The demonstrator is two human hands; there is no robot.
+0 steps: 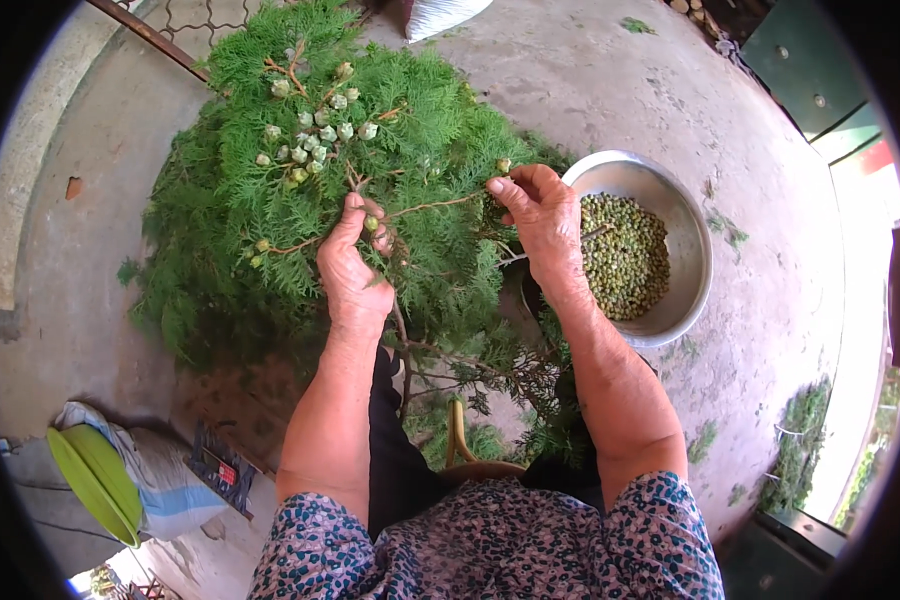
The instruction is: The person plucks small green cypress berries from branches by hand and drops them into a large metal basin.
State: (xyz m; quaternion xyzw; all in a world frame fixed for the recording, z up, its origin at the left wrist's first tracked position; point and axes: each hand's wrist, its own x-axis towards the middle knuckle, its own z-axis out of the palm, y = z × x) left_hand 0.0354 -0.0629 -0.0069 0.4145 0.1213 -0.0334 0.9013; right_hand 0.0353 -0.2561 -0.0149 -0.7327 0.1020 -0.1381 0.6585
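Observation:
My left hand (pixel 355 265) is closed around the stem of a leafy arborvitae branch (pixel 420 110). Pale green knobbly cones (pixel 315 140) cluster on its upper part, and a single cone shows by my left fingers. A thin twig stretches from there toward my right hand (pixel 545 220), whose thumb and fingers are pinched together at its tip. A small yellowish-green cone (pixel 503 165) sits right at those fingertips; whether they grip it or the twig is hard to make out. Just right of this hand stands a metal basin (pixel 692 240) partly filled with picked green cones (pixel 625 260).
More cut greenery (pixel 200 250) is heaped under and left of the branch. A lime-green basin (pixel 95 485) leans beside a pale sack (pixel 175 490) at lower left. A white sack (pixel 445 15) lies at the far edge. Loose sprigs (pixel 805 440) are scattered on the concrete floor (pixel 750 330).

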